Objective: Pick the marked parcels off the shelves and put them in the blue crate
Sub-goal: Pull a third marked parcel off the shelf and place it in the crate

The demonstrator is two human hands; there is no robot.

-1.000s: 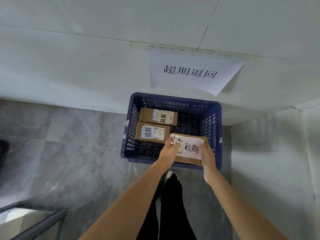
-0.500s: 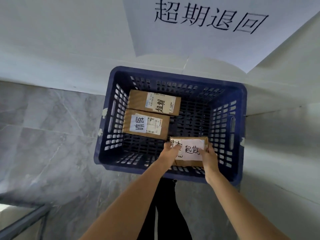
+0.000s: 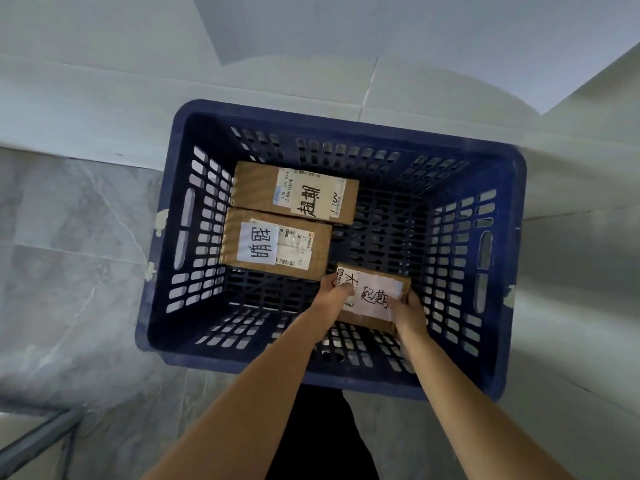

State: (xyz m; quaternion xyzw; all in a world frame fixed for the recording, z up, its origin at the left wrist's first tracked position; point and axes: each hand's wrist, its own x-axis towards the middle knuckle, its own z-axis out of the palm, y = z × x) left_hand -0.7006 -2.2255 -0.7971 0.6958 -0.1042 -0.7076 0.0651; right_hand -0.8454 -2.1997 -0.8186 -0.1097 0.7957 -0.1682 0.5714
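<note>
A blue slotted crate (image 3: pixel 502 271) stands on the floor against a white wall. Both my hands are down inside it, holding a small cardboard parcel (image 3: pixel 375 297) with a white handwritten label. My left hand (image 3: pixel 334 296) grips its left end and my right hand (image 3: pixel 410 311) grips its right end. The parcel sits low, near the crate's front right; whether it touches the bottom I cannot tell. Two more marked cardboard parcels lie side by side on the crate floor at the left: one at the back (image 3: pixel 294 192), one in front of it (image 3: pixel 275 244).
A white paper sign (image 3: pixel 415 39) hangs on the wall above the crate. Grey marbled floor tiles (image 3: pixel 69 271) spread to the left. A metal frame edge (image 3: pixel 38 434) shows at the bottom left. My dark trouser legs (image 3: pixel 322 438) are right before the crate.
The parcel has gone from above the crate's front rim down into the crate with both hands still holding it. My head has come closer, so the crate looks much larger.
</note>
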